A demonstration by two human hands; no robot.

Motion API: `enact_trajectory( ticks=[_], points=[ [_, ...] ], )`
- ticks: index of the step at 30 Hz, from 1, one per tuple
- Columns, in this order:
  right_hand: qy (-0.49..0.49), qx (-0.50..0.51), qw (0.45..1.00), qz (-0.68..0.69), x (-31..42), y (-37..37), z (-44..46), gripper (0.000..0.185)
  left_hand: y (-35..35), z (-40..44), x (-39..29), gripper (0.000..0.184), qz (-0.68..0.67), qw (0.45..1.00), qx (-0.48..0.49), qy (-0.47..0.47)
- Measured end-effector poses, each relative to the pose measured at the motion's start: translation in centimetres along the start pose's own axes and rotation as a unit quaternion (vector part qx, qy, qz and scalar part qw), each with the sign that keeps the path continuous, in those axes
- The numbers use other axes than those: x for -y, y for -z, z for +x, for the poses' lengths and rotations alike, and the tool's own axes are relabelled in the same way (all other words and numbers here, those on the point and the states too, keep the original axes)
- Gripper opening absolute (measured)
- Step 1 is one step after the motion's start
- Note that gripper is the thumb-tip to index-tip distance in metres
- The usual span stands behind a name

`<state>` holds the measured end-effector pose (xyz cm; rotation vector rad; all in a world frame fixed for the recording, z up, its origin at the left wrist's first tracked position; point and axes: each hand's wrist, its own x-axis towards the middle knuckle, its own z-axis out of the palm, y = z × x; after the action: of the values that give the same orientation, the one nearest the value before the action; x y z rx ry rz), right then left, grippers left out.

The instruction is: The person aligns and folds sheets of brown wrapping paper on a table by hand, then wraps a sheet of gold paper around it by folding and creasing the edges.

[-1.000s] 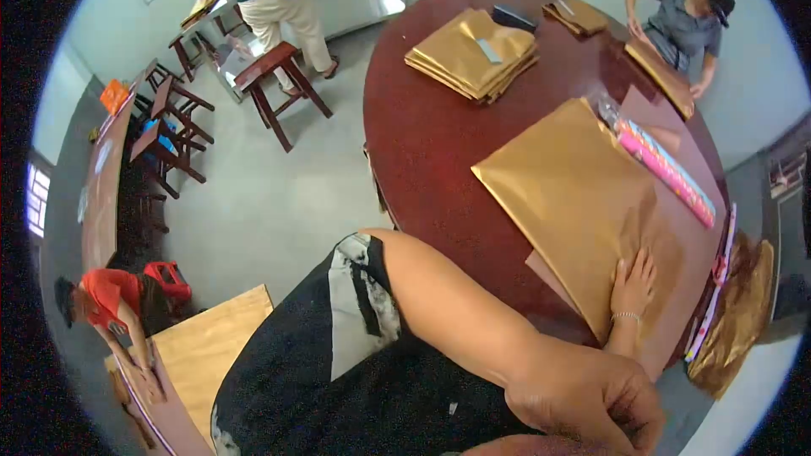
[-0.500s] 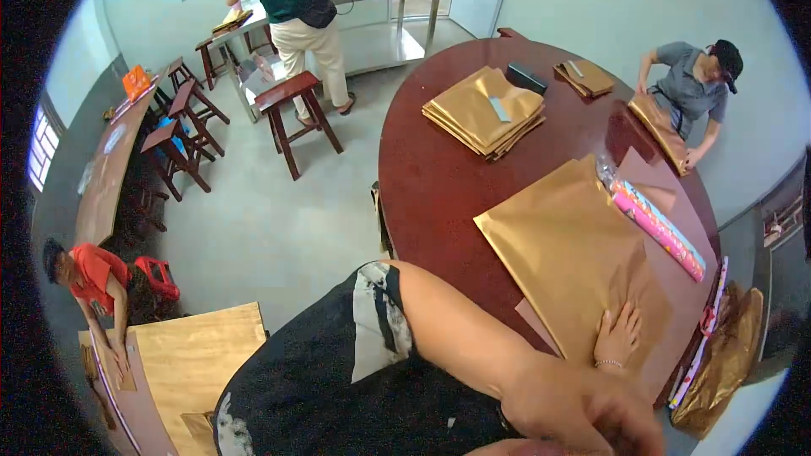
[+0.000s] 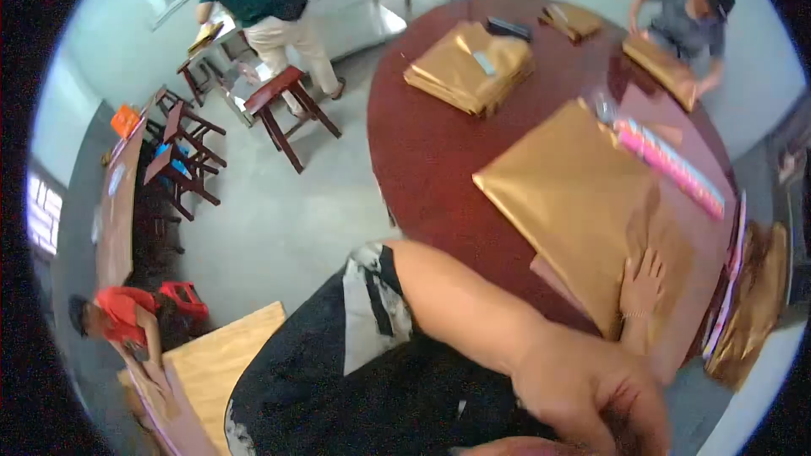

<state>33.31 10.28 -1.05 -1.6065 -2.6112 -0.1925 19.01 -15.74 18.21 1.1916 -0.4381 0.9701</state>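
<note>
Gold sheet [image 3: 566, 190] higher in-view, under grip [image 3: 642, 289]

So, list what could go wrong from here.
1. The gold sheet might slip or crease: the right hand lies flat near its lower end, while the left hand is raised close to the camera, off the sheet.
2. The pink roll lies right beside the sheet and near the edge of the table, so a careless tug or turn of the sheet could perhaps nudge it and send it rolling off.
</note>
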Motion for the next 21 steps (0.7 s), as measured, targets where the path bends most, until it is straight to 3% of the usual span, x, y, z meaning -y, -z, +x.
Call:
enact_trajectory(
  ticks=[1,3,4,5,7,8,9,10,12,14,16,19,21],
  points=[
    [0.008,-0.005,1.000,0.003,0.3,0.6,-0.4,0.067,0.0,-0.1,0.7,0.052,-0.030,1.000,-0.002,-0.006],
    [0.004,-0.008,1.000,-0.006,0.0,0.3,-0.3,0.067,0.5,-0.2,2.0,0.018,-0.067,0.993,-0.080,0.057],
    [-0.005,-0.010,1.000,-0.017,-0.3,-0.6,0.1,0.066,1.5,-0.4,2.3,0.015,-0.016,0.989,-0.100,0.108],
    [-0.017,-0.003,1.000,-0.025,-0.4,-0.9,0.3,0.066,3.0,-0.7,2.9,0.026,0.053,0.989,-0.061,0.128],
    [-0.001,-0.027,1.000,-0.006,-0.5,-1.0,0.0,0.066,6.4,-0.8,4.6,0.024,0.287,0.946,-0.127,0.087],
    [-0.010,-0.026,1.000,-0.013,-0.7,-1.7,0.4,0.066,9.2,-1.5,5.4,0.036,0.446,0.867,-0.119,0.190],
    [-0.012,-0.038,0.999,-0.027,-0.8,-2.7,0.7,0.067,11.7,-2.6,6.2,0.046,0.631,0.743,-0.136,0.176],
    [-0.012,-0.049,0.998,-0.042,-0.6,-2.6,0.6,0.068,13.4,-3.6,6.2,0.056,0.785,0.582,-0.150,0.152],
    [-0.002,-0.040,0.999,-0.037,-1.0,-1.7,0.3,0.069,15.4,-5.8,5.0,0.073,0.840,0.445,-0.122,0.286],
    [-0.012,0.005,1.000,0.000,0.3,0.7,-0.5,0.067,17.4,-8.1,4.3,0.080,0.847,0.350,-0.124,0.380],
    [-0.019,-0.001,1.000,0.004,0.6,1.0,-0.6,0.067,18.6,-9.9,3.7,0.078,0.851,0.294,-0.118,0.418],
    [-0.019,-0.007,1.000,0.000,0.2,0.4,-0.6,0.066,19.2,-11.7,2.9,0.082,0.832,0.301,-0.126,0.449],
    [-0.014,-0.013,1.000,-0.006,0.0,0.3,-0.7,0.066,18.5,-12.2,2.1,0.087,0.786,0.279,-0.211,0.510]
  ],
)
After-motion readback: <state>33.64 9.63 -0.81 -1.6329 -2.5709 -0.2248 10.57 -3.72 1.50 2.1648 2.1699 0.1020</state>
